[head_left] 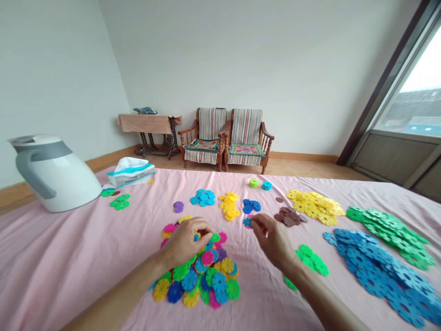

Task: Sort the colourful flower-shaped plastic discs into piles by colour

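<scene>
My left hand [188, 241] rests on top of a mixed pile of coloured snowflake discs [203, 276], fingers curled and pinching a blue disc at the pile's upper edge. My right hand [272, 239] hovers just right of the pile, its fingertips pinched together near a small blue-and-pink disc cluster [246, 222]; what they hold is too small to make out. Sorted little heaps lie beyond the hands: light blue [203, 197], yellow [229, 205], dark blue [251, 206], brown [288, 216] and one purple disc [178, 206].
Pink cloth [86, 257] covers the surface. A white kettle [53, 172] and a tissue pack [131, 172] stand at the far left. Big heaps of yellow [317, 206], green [392, 232] and blue discs [382, 271] lie right. Two striped armchairs [225, 138] stand by the wall.
</scene>
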A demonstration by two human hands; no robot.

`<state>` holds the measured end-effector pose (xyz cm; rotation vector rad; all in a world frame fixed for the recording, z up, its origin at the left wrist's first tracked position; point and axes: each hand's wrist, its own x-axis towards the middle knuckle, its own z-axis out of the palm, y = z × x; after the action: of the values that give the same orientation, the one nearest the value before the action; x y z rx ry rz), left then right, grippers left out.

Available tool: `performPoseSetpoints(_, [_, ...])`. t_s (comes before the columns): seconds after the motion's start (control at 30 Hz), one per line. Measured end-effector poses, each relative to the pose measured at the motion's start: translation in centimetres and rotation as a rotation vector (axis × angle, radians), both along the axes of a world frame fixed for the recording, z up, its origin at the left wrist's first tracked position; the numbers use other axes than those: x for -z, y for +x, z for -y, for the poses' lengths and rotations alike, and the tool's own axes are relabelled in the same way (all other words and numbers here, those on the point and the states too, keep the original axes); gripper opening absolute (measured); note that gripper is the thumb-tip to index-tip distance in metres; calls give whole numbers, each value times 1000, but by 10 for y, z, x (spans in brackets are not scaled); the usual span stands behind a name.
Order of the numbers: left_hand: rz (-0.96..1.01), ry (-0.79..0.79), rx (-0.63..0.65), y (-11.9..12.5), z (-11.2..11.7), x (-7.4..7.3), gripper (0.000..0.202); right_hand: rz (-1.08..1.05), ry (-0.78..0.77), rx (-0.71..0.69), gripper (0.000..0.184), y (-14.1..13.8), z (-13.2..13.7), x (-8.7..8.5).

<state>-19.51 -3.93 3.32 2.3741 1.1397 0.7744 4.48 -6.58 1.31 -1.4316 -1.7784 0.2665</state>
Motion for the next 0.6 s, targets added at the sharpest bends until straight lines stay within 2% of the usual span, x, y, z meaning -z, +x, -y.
performPoseSetpoints(0.13, [37, -79, 24, 27, 4, -4, 14, -156, 43, 187, 24, 26, -5, -7])
performPoseSetpoints(0.33, [97, -168, 237, 78, 10, -9, 19, -137, 70, 214, 23, 33, -5, -8])
performPoseSetpoints(0.4, [145, -190, 261, 87, 10, -9, 21, -145, 72, 193, 23, 31, -4, -8])
performPoseSetpoints(0.53, [274, -186, 66, 90, 1, -5, 16, -185, 43, 102, 23, 22, -1, -8])
performPoseSetpoints(0.6, [354, -215, -9, 87, -4, -3, 20, -170, 23, 28, 21, 14, 2, -7])
